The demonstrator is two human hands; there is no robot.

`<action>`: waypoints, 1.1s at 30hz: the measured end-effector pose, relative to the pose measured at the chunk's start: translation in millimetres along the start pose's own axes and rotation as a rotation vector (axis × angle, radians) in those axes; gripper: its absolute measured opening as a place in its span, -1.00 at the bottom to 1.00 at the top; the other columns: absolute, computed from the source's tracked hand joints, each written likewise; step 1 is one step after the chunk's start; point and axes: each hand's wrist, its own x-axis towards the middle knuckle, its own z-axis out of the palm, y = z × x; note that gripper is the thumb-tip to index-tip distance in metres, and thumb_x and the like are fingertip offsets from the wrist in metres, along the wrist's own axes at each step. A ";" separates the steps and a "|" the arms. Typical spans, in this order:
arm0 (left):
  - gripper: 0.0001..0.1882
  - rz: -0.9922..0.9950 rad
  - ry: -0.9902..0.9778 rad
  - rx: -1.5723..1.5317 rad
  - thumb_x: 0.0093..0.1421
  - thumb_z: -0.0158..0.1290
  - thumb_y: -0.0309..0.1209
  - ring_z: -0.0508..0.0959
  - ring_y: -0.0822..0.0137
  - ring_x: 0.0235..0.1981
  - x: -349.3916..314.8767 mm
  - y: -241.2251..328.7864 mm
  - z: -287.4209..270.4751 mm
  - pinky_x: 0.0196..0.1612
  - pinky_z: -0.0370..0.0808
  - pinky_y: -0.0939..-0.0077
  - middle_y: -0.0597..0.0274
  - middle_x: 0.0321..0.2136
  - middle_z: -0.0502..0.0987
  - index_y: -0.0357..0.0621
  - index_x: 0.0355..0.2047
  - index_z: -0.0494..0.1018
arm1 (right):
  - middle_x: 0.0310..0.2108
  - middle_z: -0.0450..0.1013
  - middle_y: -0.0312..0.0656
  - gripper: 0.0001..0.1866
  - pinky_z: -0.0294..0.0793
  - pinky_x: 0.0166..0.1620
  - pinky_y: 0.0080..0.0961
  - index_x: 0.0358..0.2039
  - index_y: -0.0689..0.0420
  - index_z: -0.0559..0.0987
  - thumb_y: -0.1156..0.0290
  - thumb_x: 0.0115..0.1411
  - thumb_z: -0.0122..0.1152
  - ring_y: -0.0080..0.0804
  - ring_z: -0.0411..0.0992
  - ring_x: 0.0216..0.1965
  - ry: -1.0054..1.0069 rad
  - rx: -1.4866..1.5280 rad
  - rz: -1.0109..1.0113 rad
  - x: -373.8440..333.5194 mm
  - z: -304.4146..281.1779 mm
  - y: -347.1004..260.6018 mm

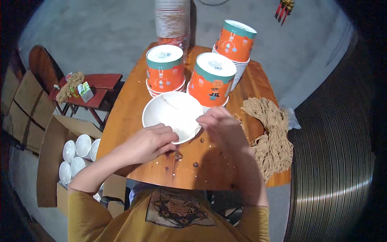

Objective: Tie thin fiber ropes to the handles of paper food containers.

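A white paper bucket (172,109) lies tilted on the wooden table, its open mouth toward me. My left hand (152,142) is closed on the near left part of its rim. At the right side of the rim, my right hand (217,123) has its fingers pinched together. Whatever is between those fingertips is too small to make out; a thin pale strand seems to run along the rim below them. Right of my right hand lies a bundle of tan cord (276,139), with a few loose loops near my wrist.
Upside-down orange and green paper buckets stand stacked behind: one stack (164,70), another (212,78), and a third (236,42). A tall wrapped stack (172,18) rises at the back. Left of the wooden table (129,121), a cardboard box (50,165) holds several white buckets. A red stool (100,82) carries more cord.
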 end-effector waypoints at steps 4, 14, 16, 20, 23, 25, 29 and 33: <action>-0.89 0.152 0.126 0.131 0.16 0.06 -0.36 0.47 0.17 -0.21 -15.5 -10.4 -6.8 0.03 0.28 0.23 0.19 -0.38 0.46 -0.11 -0.35 0.42 | -0.43 0.44 -0.19 -0.90 0.45 -0.35 -0.40 -0.34 0.11 0.53 0.44 0.11 0.18 -0.25 0.46 -0.35 -0.224 -0.087 -0.004 18.2 27.5 -9.7; -0.72 -0.317 0.333 0.042 0.19 -0.03 -0.29 0.50 0.15 -0.37 -5.7 -5.4 20.3 0.13 0.12 0.14 0.09 -0.58 0.50 -0.21 -0.56 0.45 | -0.50 0.47 -0.02 -0.91 0.44 -0.39 -0.31 -0.35 0.16 0.49 0.43 0.16 0.14 -0.10 0.49 -0.44 -0.224 0.214 0.333 33.8 60.5 -36.7; -0.74 -0.314 0.368 0.054 0.17 -0.03 -0.31 0.49 0.14 -0.37 -4.6 -11.0 28.4 0.13 0.12 0.15 0.09 -0.59 0.49 -0.22 -0.56 0.44 | -0.50 0.46 0.01 -0.91 0.42 -0.40 -0.27 -0.34 0.17 0.47 0.44 0.17 0.11 -0.01 0.47 -0.43 -0.235 0.208 0.403 34.5 61.0 -38.3; -0.79 -0.256 0.410 0.064 0.11 -0.04 -0.37 0.47 0.13 -0.38 -6.7 -12.6 26.5 0.12 0.13 0.17 0.08 -0.57 0.46 -0.21 -0.59 0.41 | -0.51 0.44 0.04 -0.91 0.40 -0.41 -0.21 -0.35 0.19 0.46 0.45 0.18 0.09 0.07 0.45 -0.42 -0.164 0.162 0.434 34.9 65.6 -39.4; -0.89 -0.286 0.327 0.103 0.02 -0.01 -0.43 0.46 0.17 -0.27 -14.5 -3.6 14.5 0.18 0.09 0.10 0.14 -0.54 0.40 -0.23 -0.48 0.39 | -0.45 0.44 0.09 -0.87 0.39 -0.38 -0.07 -0.35 0.20 0.36 0.40 0.22 -0.01 0.11 0.45 -0.36 -0.176 0.086 0.503 37.4 66.9 -48.3; -0.89 -0.309 0.295 0.060 0.02 0.02 -0.44 0.45 0.15 -0.26 -21.7 -4.0 14.1 0.18 0.10 0.12 0.15 -0.50 0.40 -0.21 -0.45 0.38 | -0.53 0.42 0.09 -0.92 0.37 -0.43 -0.16 -0.40 0.20 0.42 0.47 0.18 0.08 0.11 0.44 -0.42 -0.122 0.042 0.537 38.6 68.3 -51.5; -0.80 -0.179 0.438 -0.065 0.00 0.08 -0.50 0.44 0.09 -0.22 -27.9 -0.3 19.4 0.13 0.20 0.19 0.11 -0.39 0.40 -0.18 -0.33 0.36 | -0.54 0.42 0.10 -0.91 0.37 -0.43 -0.16 -0.40 0.20 0.41 0.46 0.18 0.08 0.11 0.44 -0.43 -0.108 0.085 0.518 35.1 70.9 -46.6; -0.74 -0.039 0.407 0.053 -0.01 0.10 -0.55 0.42 0.03 -0.17 -32.1 -7.3 29.9 0.06 0.32 0.20 0.06 -0.33 0.38 -0.19 -0.28 0.33 | -0.51 0.43 0.10 -0.90 0.39 -0.40 -0.12 -0.38 0.21 0.39 0.44 0.19 0.03 0.11 0.45 -0.40 -0.116 0.111 0.489 36.0 69.1 -49.8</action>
